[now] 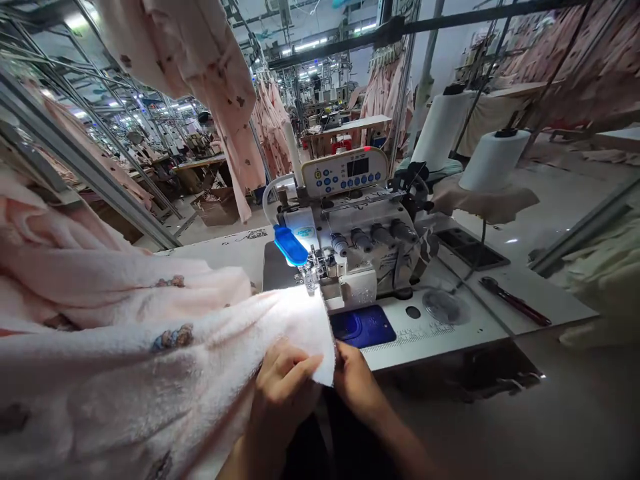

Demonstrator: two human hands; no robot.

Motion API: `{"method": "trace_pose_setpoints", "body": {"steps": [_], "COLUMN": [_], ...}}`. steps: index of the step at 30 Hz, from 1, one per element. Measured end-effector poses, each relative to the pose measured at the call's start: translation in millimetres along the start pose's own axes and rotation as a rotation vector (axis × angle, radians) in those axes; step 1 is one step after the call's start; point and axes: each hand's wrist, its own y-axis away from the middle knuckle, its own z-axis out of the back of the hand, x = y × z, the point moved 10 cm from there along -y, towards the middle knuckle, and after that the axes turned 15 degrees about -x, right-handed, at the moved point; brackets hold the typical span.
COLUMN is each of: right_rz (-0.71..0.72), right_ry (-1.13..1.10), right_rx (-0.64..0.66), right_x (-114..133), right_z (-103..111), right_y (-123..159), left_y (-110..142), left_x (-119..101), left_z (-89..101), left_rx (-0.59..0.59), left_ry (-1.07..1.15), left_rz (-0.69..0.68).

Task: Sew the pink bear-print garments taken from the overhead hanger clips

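A pale pink fleece fabric [210, 360] with small printed motifs spreads over the left side, and its far edge lies under the presser foot of an overlock sewing machine [370, 233]. My left hand [285, 380] grips the fabric near its front corner, thumb pressed against the fingers. At the fabric's right edge, my right hand [355, 377] pinches the cloth; its fingertips are partly hidden behind the edge. The machine's lamp lights the cloth around the needle, beside a blue guard [291, 247].
Two white thread cones [493, 160] stand behind the machine on the right. A red-handled tool [517, 301] lies on the white machine table [555, 300]. Pink garment pieces [225, 100] hang from rails, with metal frame bars [100, 153] at left.
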Motion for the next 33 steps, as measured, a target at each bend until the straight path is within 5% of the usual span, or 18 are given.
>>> {"method": "trace_pose_setpoints", "body": {"steps": [6,15,22,27,33], "right_rz": [0.038,0.15,0.457,0.744,0.974], "right_ry": [0.048,0.184,0.239,0.394,0.437], "right_rx": [-0.012,0.043,0.202,-0.137,-0.103], "right_x": [37,65,81,89,95], "right_z": [13,15,11,41,29], "right_y": [39,43,51,48,57], "left_y": [7,-2,2,8,15], "left_x": [-16,-28,-37,-36,-23], "left_z": [4.2,22.1,29.7,23.6,15.5], "left_rx": [0.032,-0.038,-0.052,-0.054,-0.148], "left_ry": [-0.044,0.125,0.018,-0.042,-0.204], "left_rz": [-0.116,-0.071,-0.186,-0.242,-0.298]}}
